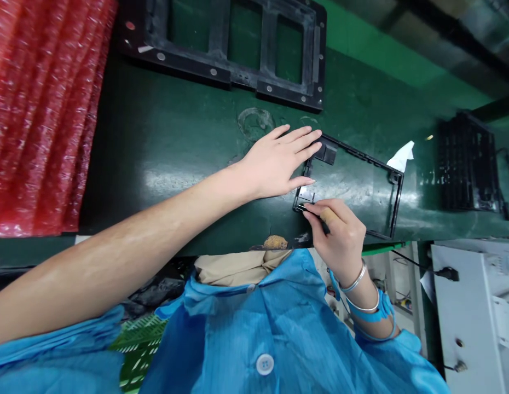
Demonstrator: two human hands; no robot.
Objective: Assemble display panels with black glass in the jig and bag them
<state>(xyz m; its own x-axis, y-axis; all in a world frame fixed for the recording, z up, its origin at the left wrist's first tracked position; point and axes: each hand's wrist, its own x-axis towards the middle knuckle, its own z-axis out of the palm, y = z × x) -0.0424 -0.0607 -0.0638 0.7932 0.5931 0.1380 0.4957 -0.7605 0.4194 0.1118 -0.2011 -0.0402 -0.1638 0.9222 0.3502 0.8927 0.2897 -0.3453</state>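
Observation:
A thin black rectangular plastic frame [357,155] lies on the green bench top. My left hand [279,158] is spread flat, its fingertips over the frame's left end, near a small black block [327,153]. My right hand [339,227] is closed in a pinch on what look like tweezers [301,207], their slim silver tips at the frame's near left corner. Just above those tips, a small pale plate [307,192] sits along the frame's left side. Most of the tool is hidden by my fingers.
A large black fixture [242,76] with rectangular openings stands at the back. Red bubble wrap [45,109] is piled at left. A scrap of white paper [401,157] touches the frame's far right corner. Black frames [468,161] are stacked at right, and a grey-white cabinet [463,306] is below.

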